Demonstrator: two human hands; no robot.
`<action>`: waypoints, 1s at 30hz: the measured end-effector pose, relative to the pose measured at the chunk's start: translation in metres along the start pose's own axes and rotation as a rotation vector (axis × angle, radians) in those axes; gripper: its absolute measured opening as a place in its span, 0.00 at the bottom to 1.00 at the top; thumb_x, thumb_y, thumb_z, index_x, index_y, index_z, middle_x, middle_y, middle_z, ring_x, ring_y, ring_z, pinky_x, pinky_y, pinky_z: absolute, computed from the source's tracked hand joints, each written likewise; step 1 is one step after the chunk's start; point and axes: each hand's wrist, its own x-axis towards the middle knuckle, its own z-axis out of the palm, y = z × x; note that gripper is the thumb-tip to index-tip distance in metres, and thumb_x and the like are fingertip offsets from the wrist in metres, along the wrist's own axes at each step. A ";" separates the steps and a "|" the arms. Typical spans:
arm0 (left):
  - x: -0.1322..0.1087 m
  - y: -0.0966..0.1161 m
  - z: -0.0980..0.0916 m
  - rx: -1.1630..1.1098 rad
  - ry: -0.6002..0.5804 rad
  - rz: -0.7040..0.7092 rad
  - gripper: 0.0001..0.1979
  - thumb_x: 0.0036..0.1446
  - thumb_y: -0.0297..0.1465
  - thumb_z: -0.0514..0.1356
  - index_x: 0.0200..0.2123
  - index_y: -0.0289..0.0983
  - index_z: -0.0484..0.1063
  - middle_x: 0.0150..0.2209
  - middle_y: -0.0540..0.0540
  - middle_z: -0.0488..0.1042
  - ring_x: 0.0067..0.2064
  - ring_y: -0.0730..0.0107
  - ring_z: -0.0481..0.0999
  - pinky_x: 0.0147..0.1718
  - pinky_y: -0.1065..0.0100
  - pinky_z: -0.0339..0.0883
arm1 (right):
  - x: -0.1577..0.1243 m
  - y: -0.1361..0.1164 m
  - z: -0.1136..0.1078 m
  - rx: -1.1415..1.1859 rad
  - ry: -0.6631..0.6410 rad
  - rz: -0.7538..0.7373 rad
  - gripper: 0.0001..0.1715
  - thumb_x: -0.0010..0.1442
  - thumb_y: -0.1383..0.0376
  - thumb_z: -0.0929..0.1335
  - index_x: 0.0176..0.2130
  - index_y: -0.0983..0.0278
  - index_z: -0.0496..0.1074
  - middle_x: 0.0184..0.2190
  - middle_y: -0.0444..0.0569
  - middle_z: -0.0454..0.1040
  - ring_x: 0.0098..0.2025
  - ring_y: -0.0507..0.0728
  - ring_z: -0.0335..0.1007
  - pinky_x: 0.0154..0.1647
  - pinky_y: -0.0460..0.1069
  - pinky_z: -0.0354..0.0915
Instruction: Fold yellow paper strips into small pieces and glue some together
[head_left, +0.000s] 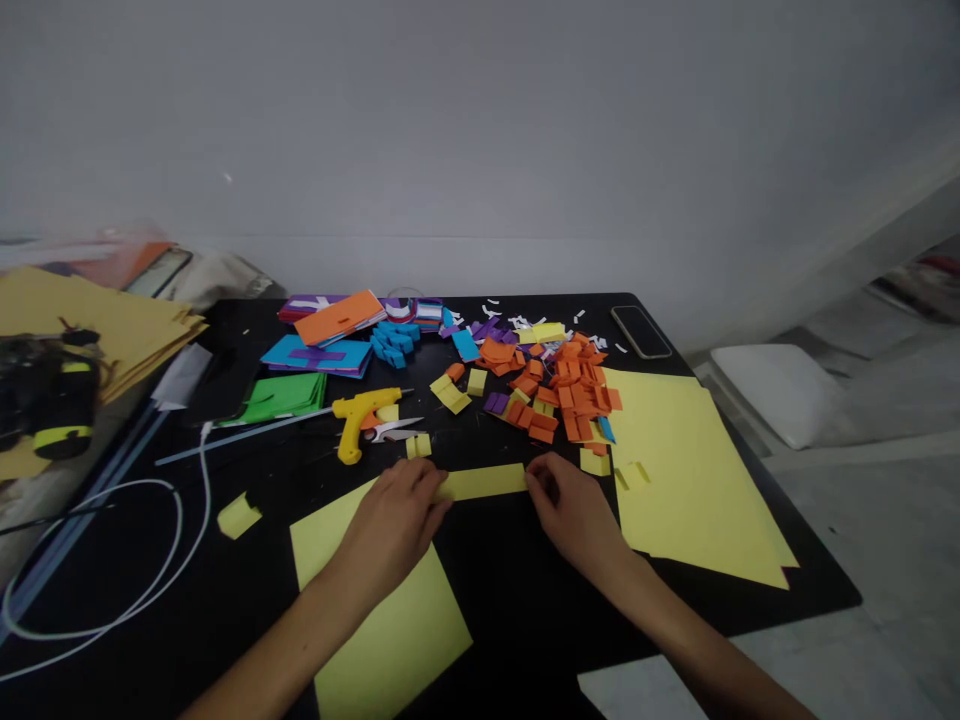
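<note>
A narrow yellow paper strip (486, 483) stretches level between my two hands above the black table. My left hand (397, 510) has its fingers closed on the strip's left end. At the right end, my right hand (566, 505) pinches the strip between thumb and fingertips. Under my left forearm lies a yellow paper sheet (405, 640). Just beyond my left hand are a small folded yellow paper piece (419, 446), scissors (397, 430) and a yellow glue gun (360, 418) with a long glue stick in its back.
Folded orange paper pieces (577, 390) are heaped behind my right hand, beside a stack of yellow sheets (690, 480). A phone (641, 332) lies at the back right. Folded green paper (283, 397) and blue paper (315, 353) sit back left. A white cable (180, 520) loops at left.
</note>
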 end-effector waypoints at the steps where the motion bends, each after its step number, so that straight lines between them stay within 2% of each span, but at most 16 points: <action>1: 0.005 0.002 0.001 0.015 -0.010 -0.005 0.13 0.66 0.30 0.62 0.53 0.34 0.74 0.47 0.37 0.77 0.47 0.50 0.77 0.45 0.52 0.74 | 0.003 -0.004 0.002 0.021 0.031 -0.036 0.07 0.67 0.64 0.64 0.39 0.62 0.71 0.31 0.49 0.76 0.32 0.58 0.73 0.34 0.51 0.65; 3: 0.012 0.007 0.000 0.050 -0.055 -0.032 0.14 0.63 0.29 0.64 0.51 0.33 0.74 0.48 0.35 0.76 0.48 0.47 0.77 0.45 0.51 0.73 | 0.013 -0.014 0.006 0.073 0.092 -0.109 0.08 0.66 0.64 0.64 0.42 0.64 0.72 0.34 0.51 0.77 0.33 0.58 0.74 0.36 0.51 0.67; 6: 0.022 0.011 -0.005 0.027 -0.168 -0.107 0.08 0.61 0.28 0.66 0.44 0.34 0.75 0.44 0.37 0.77 0.46 0.49 0.77 0.45 0.53 0.72 | 0.034 -0.031 0.009 0.167 0.115 -0.195 0.08 0.65 0.65 0.65 0.41 0.65 0.73 0.36 0.52 0.77 0.35 0.58 0.74 0.39 0.52 0.68; 9: 0.030 0.010 -0.008 -0.018 -0.212 -0.185 0.09 0.57 0.27 0.68 0.40 0.34 0.73 0.40 0.38 0.77 0.44 0.50 0.77 0.43 0.55 0.70 | 0.059 -0.046 0.006 0.339 0.059 -0.190 0.05 0.62 0.66 0.67 0.38 0.64 0.74 0.33 0.49 0.76 0.34 0.56 0.72 0.39 0.51 0.67; 11: 0.034 0.008 -0.008 -0.036 -0.213 -0.208 0.09 0.55 0.27 0.69 0.37 0.35 0.72 0.38 0.39 0.77 0.43 0.50 0.77 0.42 0.56 0.70 | 0.073 -0.052 0.003 0.598 -0.156 -0.092 0.07 0.59 0.61 0.70 0.36 0.63 0.75 0.30 0.46 0.75 0.30 0.54 0.70 0.32 0.49 0.65; 13: 0.036 0.006 -0.008 -0.062 -0.211 -0.232 0.09 0.54 0.26 0.69 0.34 0.36 0.71 0.37 0.39 0.77 0.42 0.49 0.77 0.41 0.56 0.69 | 0.083 -0.056 -0.001 0.896 -0.395 0.069 0.14 0.57 0.56 0.73 0.35 0.64 0.75 0.28 0.45 0.74 0.25 0.51 0.66 0.23 0.46 0.58; 14: 0.036 0.006 -0.009 -0.080 -0.208 -0.244 0.09 0.53 0.26 0.70 0.33 0.36 0.71 0.37 0.39 0.76 0.42 0.49 0.77 0.41 0.56 0.68 | 0.086 -0.056 -0.003 1.015 -0.457 0.133 0.16 0.56 0.54 0.73 0.35 0.64 0.74 0.28 0.45 0.73 0.24 0.50 0.65 0.20 0.45 0.54; 15: 0.036 0.006 -0.009 -0.102 -0.204 -0.254 0.10 0.52 0.26 0.69 0.32 0.37 0.70 0.37 0.39 0.76 0.42 0.49 0.77 0.40 0.57 0.68 | 0.089 -0.056 -0.004 1.094 -0.462 0.174 0.17 0.55 0.52 0.74 0.34 0.64 0.74 0.28 0.44 0.73 0.23 0.50 0.64 0.19 0.44 0.52; 16: 0.035 0.006 -0.010 -0.131 -0.201 -0.260 0.10 0.52 0.26 0.69 0.32 0.37 0.69 0.36 0.40 0.76 0.41 0.51 0.77 0.38 0.59 0.67 | 0.089 -0.054 -0.004 1.119 -0.425 0.187 0.17 0.55 0.52 0.74 0.33 0.64 0.73 0.27 0.43 0.72 0.23 0.49 0.63 0.19 0.44 0.51; 18: 0.031 0.004 -0.012 -0.202 -0.201 -0.263 0.09 0.53 0.25 0.67 0.33 0.39 0.68 0.35 0.44 0.76 0.37 0.57 0.76 0.35 0.63 0.65 | 0.088 -0.050 -0.003 1.013 -0.271 0.136 0.16 0.56 0.53 0.73 0.33 0.64 0.74 0.26 0.43 0.72 0.24 0.50 0.64 0.21 0.45 0.55; 21: 0.025 -0.002 -0.013 -0.329 -0.210 -0.275 0.08 0.57 0.27 0.64 0.32 0.40 0.66 0.28 0.53 0.72 0.30 0.67 0.73 0.29 0.69 0.60 | 0.082 -0.040 0.004 0.695 -0.022 0.002 0.12 0.58 0.57 0.72 0.34 0.63 0.75 0.29 0.45 0.76 0.31 0.54 0.71 0.33 0.49 0.66; 23: 0.022 -0.008 -0.012 -0.505 -0.176 -0.321 0.07 0.59 0.31 0.64 0.34 0.40 0.67 0.26 0.55 0.69 0.27 0.70 0.69 0.27 0.70 0.57 | 0.077 -0.035 0.012 0.587 0.064 -0.032 0.12 0.61 0.57 0.70 0.38 0.63 0.76 0.35 0.49 0.78 0.38 0.57 0.74 0.41 0.52 0.69; 25: 0.022 -0.011 -0.010 -0.719 -0.088 -0.377 0.08 0.59 0.36 0.64 0.36 0.39 0.69 0.26 0.55 0.66 0.28 0.70 0.67 0.27 0.71 0.57 | 0.073 -0.032 0.022 0.616 0.095 -0.014 0.15 0.63 0.56 0.69 0.43 0.63 0.75 0.41 0.52 0.78 0.44 0.59 0.75 0.45 0.54 0.70; 27: 0.022 -0.012 -0.008 -0.879 0.011 -0.404 0.11 0.59 0.39 0.64 0.38 0.39 0.70 0.27 0.55 0.65 0.29 0.71 0.65 0.29 0.71 0.58 | 0.070 -0.033 0.031 0.766 0.074 0.039 0.19 0.61 0.53 0.71 0.47 0.63 0.73 0.44 0.53 0.77 0.46 0.59 0.76 0.46 0.54 0.72; 30: 0.022 -0.007 -0.003 -1.031 0.068 -0.419 0.13 0.59 0.42 0.64 0.34 0.39 0.68 0.27 0.55 0.63 0.28 0.72 0.63 0.28 0.71 0.58 | 0.066 -0.037 0.042 1.046 -0.084 0.146 0.23 0.57 0.51 0.74 0.46 0.61 0.73 0.38 0.48 0.77 0.36 0.56 0.76 0.35 0.51 0.74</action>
